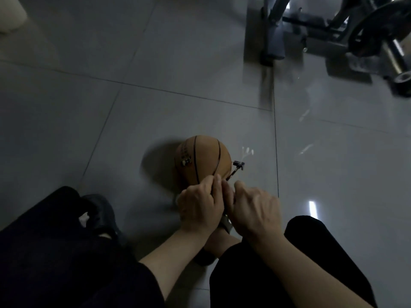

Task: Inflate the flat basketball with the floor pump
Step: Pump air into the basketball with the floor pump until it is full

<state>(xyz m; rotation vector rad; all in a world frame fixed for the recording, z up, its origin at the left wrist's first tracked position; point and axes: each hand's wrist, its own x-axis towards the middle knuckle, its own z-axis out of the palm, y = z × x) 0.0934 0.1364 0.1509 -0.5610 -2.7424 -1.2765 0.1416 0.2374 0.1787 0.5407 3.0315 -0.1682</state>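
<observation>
Down on the shiny grey tiled floor (155, 103) sits one round orange basketball with black lines (203, 160). It has dark writing and a small badge on its left side, but the letters are too blurry to read. One ball, two hands, one pump.

The person's left hand (200, 207) and right hand (253, 210) are pressed close together just in front of the ball. Both hands curl round the dark handle of the floor pump (225, 222), so each grip is tight on it. Only a small bit of the handle peeks out between the hands. A thin black hose with a small metal end piece (239, 165) pokes up beside the ball's right side. I cannot tell if it is stuck into the ball.

Two legs in black trousers (278, 274) frame the bottom of the view. Far off at the top right stands grey metal gym gear with one round black weight plate (373, 32).
</observation>
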